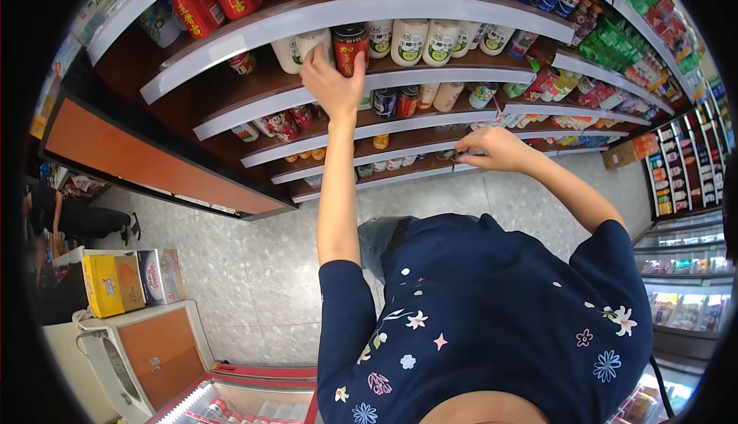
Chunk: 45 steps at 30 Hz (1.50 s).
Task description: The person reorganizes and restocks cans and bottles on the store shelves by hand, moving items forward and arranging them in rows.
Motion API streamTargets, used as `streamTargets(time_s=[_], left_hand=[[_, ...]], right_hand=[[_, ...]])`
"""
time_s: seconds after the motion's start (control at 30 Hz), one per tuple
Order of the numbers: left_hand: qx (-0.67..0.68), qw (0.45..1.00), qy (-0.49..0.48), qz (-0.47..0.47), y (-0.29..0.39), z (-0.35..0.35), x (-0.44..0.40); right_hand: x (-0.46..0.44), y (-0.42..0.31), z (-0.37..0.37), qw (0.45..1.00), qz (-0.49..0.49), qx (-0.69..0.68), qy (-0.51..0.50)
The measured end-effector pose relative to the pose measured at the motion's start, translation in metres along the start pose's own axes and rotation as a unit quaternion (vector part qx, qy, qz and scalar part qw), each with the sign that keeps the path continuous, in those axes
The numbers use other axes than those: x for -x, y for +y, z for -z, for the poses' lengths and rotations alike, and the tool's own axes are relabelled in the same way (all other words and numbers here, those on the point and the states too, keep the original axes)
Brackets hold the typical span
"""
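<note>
Item: red can (350, 46), dark-topped, upright on a shelf (453, 78). Hours are read on the head view, twelve at its top. Long axis: roughly twelve to six.

Item: left hand (333, 86), the nearer of the two, raised to the can's shelf. The can lies at about one o'clock from the middle of this hand. The thumb crosses the can's lower front; the fingers reach towards eleven, over a white container (286, 53) just beside the can. Thumb and fingers stand apart, with part of the can showing between them. Whether the grip has closed on either piece cannot be told; the contact surfaces are hidden.

Item: right hand (493, 149), well apart, between three and four o'clock from the left. Fingers loosely bent towards nine, before the lower shelves; grip slack, nothing seen in it. From here the can lies at about ten o'clock.

Adjoining stock: white bottles (407, 42) with green-marked labels, upright, from three o'clock of the can; blue can (384, 103), one shelf down, near five o'clock of the red.
</note>
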<state>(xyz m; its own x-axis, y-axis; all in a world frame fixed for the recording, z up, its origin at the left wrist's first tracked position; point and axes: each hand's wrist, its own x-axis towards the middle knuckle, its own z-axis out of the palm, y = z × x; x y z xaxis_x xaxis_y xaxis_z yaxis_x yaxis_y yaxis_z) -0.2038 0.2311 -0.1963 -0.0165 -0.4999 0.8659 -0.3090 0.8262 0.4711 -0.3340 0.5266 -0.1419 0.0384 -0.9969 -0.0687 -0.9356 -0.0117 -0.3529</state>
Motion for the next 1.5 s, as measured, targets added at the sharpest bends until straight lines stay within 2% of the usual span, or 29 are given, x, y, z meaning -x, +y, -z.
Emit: streamTargets(time_s=[0.1, 0.2, 0.33, 0.47, 0.6, 0.63, 0.77, 0.83, 0.87, 0.93, 0.97, 1.0, 1.03, 1.07, 1.1, 1.13, 1.17, 1.2, 1.27, 1.3, 1.4, 1.43, 1.47, 1.5], left_hand=[[-0.052, 0.998, -0.023, 0.025, 0.017, -0.006, -0.004], [-0.111, 0.993, -0.029, -0.024, 0.013, -0.021, -0.001], [-0.061, 0.998, 0.032, -0.007, 0.013, -0.028, 0.011], [0.090, 0.994, 0.064, -0.010, 0.018, -0.024, 0.028], [0.098, 0.994, 0.052, -0.012, 0.013, -0.013, 0.049], [0.107, 0.991, 0.076, -0.034, 0.016, -0.007, 0.050], [0.153, 0.984, 0.087, -0.035, 0.041, 0.030, 0.051], [0.192, 0.976, 0.099, 0.002, 0.047, 0.042, 0.058], [0.211, 0.972, 0.105, 0.021, 0.051, 0.047, 0.061], [0.306, 0.936, 0.102, 0.140, 0.064, 0.063, 0.065], [0.327, 0.914, 0.068, 0.231, 0.067, 0.076, 0.068], [0.345, 0.882, 0.036, 0.320, 0.067, 0.086, 0.069], [0.345, 0.861, 0.050, 0.371, 0.058, 0.087, 0.077], [0.410, 0.812, 0.072, 0.410, 0.050, 0.089, 0.082], [0.481, 0.736, 0.069, 0.472, 0.039, 0.092, 0.087], [0.545, 0.649, 0.066, 0.527, 0.028, 0.095, 0.093], [0.578, 0.609, 0.038, 0.542, 0.019, 0.101, 0.097], [0.565, 0.598, 0.009, 0.569, 0.013, 0.105, 0.101], [0.598, 0.551, 0.032, 0.581, 0.004, 0.112, 0.102], [0.596, 0.558, 0.027, 0.576, -0.001, 0.116, 0.102], [0.602, 0.565, 0.009, 0.563, -0.015, 0.120, 0.092], [0.609, 0.559, -0.003, 0.563, -0.018, 0.121, 0.085], [0.615, 0.553, -0.018, 0.562, -0.021, 0.121, 0.080], [0.602, 0.570, -0.020, 0.559, -0.024, 0.115, 0.074]], right_hand=[[0.014, 0.007, -0.005, 1.000, 0.002, 0.002, -0.015], [0.026, 0.010, -0.006, 1.000, 0.006, 0.010, -0.024], [0.037, 0.016, -0.005, 0.999, 0.005, 0.027, -0.037], [0.033, 0.017, -0.005, 0.998, 0.004, 0.031, -0.054], [0.020, 0.012, -0.007, 0.997, 0.030, 0.041, -0.062], [0.014, 0.009, -0.006, 0.997, 0.038, 0.043, -0.060], [-0.010, 0.008, -0.001, 0.996, 0.071, 0.053, -0.025], [-0.040, 0.005, 0.009, 0.989, 0.114, 0.058, 0.077], [-0.060, 0.002, 0.017, 0.993, 0.078, 0.029, 0.079], [-0.107, 0.002, 0.024, 0.974, 0.111, -0.004, 0.199], [-0.133, 0.000, 0.026, 0.956, 0.130, -0.037, 0.261], [-0.158, -0.008, 0.033, 0.965, 0.084, -0.047, 0.242], [-0.182, -0.016, 0.040, 0.973, 0.037, -0.057, 0.222], [-0.209, -0.020, 0.038, 0.973, 0.024, -0.042, 0.227], [-0.234, -0.018, 0.035, 0.972, 0.011, -0.027, 0.232], [-0.265, -0.003, 0.027, 0.950, 0.059, 0.032, 0.305], [-0.298, 0.017, 0.016, 0.917, 0.106, 0.089, 0.375], [-0.317, 0.025, 0.007, 0.872, 0.152, 0.146, 0.441], [-0.320, 0.014, 0.014, 0.934, 0.064, 0.096, 0.339], [-0.318, 0.009, 0.020, 0.956, 0.021, 0.074, 0.285], [-0.314, 0.012, 0.021, 0.958, 0.000, 0.099, 0.270], [-0.315, 0.020, 0.012, 0.916, 0.040, 0.146, 0.371], [-0.314, 0.021, 0.013, 0.919, 0.037, 0.145, 0.366], [-0.312, 0.023, 0.014, 0.921, 0.032, 0.143, 0.361]])
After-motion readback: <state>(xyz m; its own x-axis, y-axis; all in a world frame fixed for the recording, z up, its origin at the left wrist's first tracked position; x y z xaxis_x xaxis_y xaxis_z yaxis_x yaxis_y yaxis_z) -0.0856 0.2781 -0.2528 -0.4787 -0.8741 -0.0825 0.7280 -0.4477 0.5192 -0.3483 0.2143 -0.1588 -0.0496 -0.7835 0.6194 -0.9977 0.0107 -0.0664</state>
